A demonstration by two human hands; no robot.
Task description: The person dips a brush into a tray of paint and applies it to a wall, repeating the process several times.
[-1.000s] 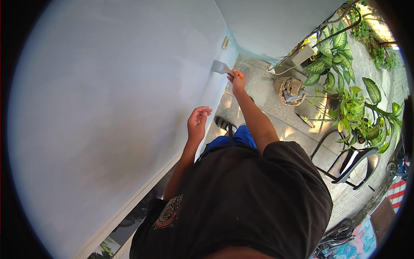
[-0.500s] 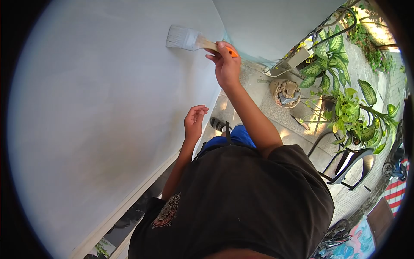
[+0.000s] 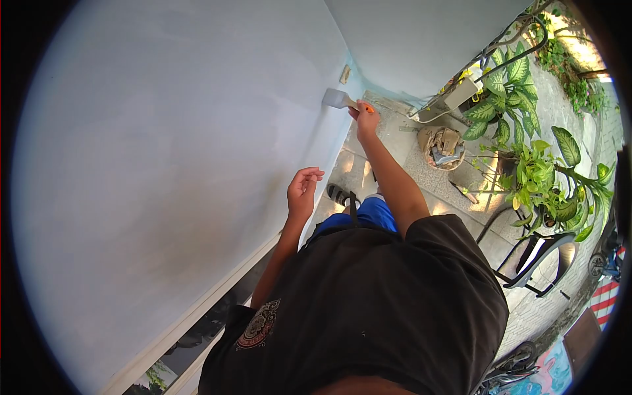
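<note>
a pale blue wall (image 3: 164, 164) fills the left of our view and meets a second wall at a corner near the top, with a tiled floor (image 3: 395, 141) running along its foot. low on that wall, close to the corner, we see the paintbrush (image 3: 337, 99): its grey bristles lie against the paint just above the floor line, and its handle, orange at the end, points away to the right. the right hand (image 3: 366, 120) is clamped around that handle, arm stretched well out and down from the shoulder. the left hand (image 3: 303, 191) holds nothing; its fingers are loosely curled and apart, raised just beside the wall, and we cannot tell whether it touches the surface.

below the hands we make out a black t-shirt (image 3: 368, 309) with a round print, blue shorts (image 3: 361, 214) and a dark sandal (image 3: 339, 194) on the tiles near the wall's foot. further right on the floor stands a worn bucket (image 3: 441, 146) stuffed with odds and ends, and a small tool (image 3: 465, 191) lies near it. beyond these, leafy potted plants (image 3: 546, 178) crowd the right side, a dark metal chair (image 3: 536, 253) stands below them, and a pale box (image 3: 461, 94) with a cable sits up by the railing.
</note>
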